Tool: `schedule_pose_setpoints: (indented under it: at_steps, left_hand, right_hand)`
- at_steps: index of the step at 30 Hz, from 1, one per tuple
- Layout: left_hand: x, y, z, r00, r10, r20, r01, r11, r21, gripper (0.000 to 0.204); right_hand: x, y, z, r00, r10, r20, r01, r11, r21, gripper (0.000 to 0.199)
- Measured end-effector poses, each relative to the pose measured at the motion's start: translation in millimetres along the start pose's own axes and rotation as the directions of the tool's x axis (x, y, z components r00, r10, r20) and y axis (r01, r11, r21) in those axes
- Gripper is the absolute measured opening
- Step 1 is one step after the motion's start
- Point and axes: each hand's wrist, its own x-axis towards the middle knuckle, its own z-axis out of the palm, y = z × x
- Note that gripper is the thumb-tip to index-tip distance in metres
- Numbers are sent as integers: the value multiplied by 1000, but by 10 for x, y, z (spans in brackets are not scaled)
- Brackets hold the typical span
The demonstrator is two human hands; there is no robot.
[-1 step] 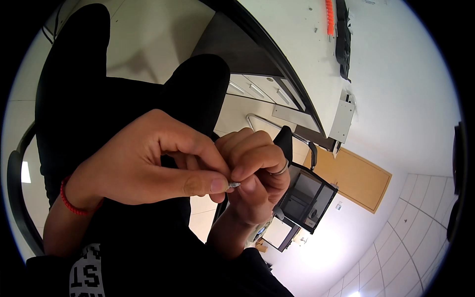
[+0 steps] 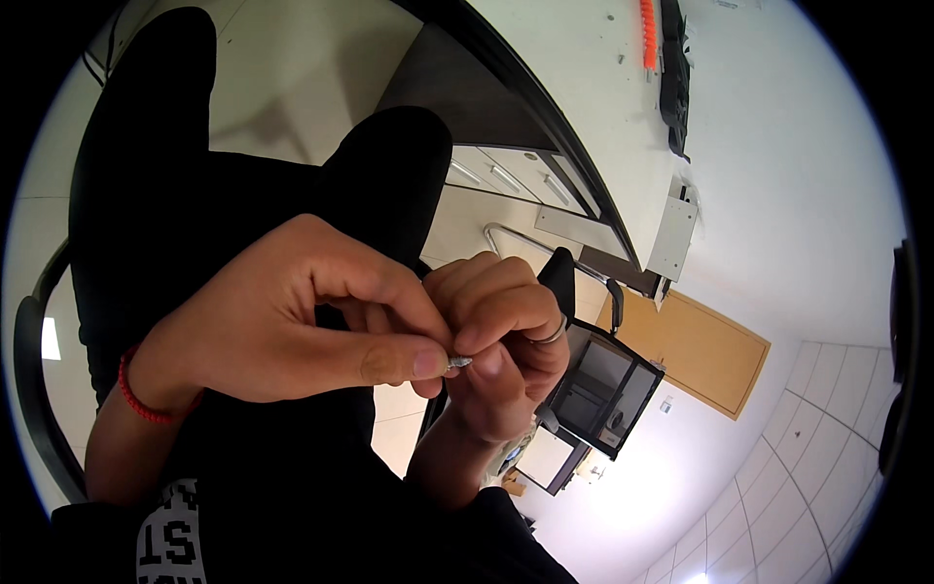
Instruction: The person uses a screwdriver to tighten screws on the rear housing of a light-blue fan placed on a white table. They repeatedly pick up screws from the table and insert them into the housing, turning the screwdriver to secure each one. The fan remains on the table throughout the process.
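Note:
A small silvery metal piece (image 2: 460,363), pointed and rough like a screw, sits between my fingertips; most of it is hidden, so its exact kind cannot be made out. My left hand (image 2: 292,311), with a red cord bracelet (image 2: 136,394) at the wrist, pinches one end between thumb and index finger. From the other side, my right hand (image 2: 506,341) closes thumb and index finger on the piece's tip, its other fingers curled. A ring (image 2: 556,332) is on one finger of that hand. Both hands meet above my lap, fingertips touching.
A white-topped desk (image 2: 584,88) with a black edge stands ahead, carrying an orange spiral-shaped item (image 2: 649,34) and a black object (image 2: 673,83). Drawers (image 2: 506,175) are beneath it. A black mesh-back chair (image 2: 603,384) is to the right, near a tan door or panel (image 2: 705,350).

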Motion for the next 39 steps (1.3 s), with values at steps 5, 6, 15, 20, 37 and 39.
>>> schedule_pose_setpoints:
  at_steps: [5,6,15,20,37,39]
  left_hand:
    - [-1,-2,-24,1000,-2,-8,3,1000,15,11]
    - [-1,-18,-28,1000,11,-11,-10,1000,28,11]
    - [11,-54,-49,998,56,-14,-55,995,87,10]
    - [15,-64,-53,997,56,-43,-52,994,95,9]
    - [14,-45,-37,997,-2,-77,10,995,102,12]
    - [17,-30,-31,998,-21,-59,27,994,103,12]
  right_hand:
    - [-34,24,28,998,-51,-41,47,994,-97,10]
    - [-45,21,45,997,-55,-58,48,993,-110,10]
    - [-134,74,148,975,-137,-178,118,987,-113,10]
    - [-169,41,194,957,-239,-166,130,862,-491,19]
    - [-80,-26,144,881,-462,98,316,423,-849,14]
    - [-75,-76,160,892,-444,87,296,427,-855,13]
